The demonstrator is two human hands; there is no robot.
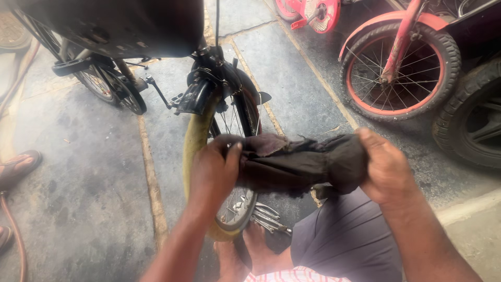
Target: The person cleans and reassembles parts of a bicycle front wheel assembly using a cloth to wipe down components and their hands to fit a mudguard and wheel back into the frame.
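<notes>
Your left hand (213, 169) and right hand (385, 168) each clamp an end of a dark, crumpled rubber tube (300, 163). It looks limp, perhaps torn, stretched across the bicycle wheel (197, 137).

Both hands grip a dark, worn rubber tube (297, 164) stretched across the frame: the left hand (214, 169) pinches one end against a bicycle wheel (229, 156) with a yellowish rim strip, the right hand (383, 167) bunches the other end. A red-rimmed wheel (399, 68) stands on the stone floor (83, 172) beyond.
</notes>
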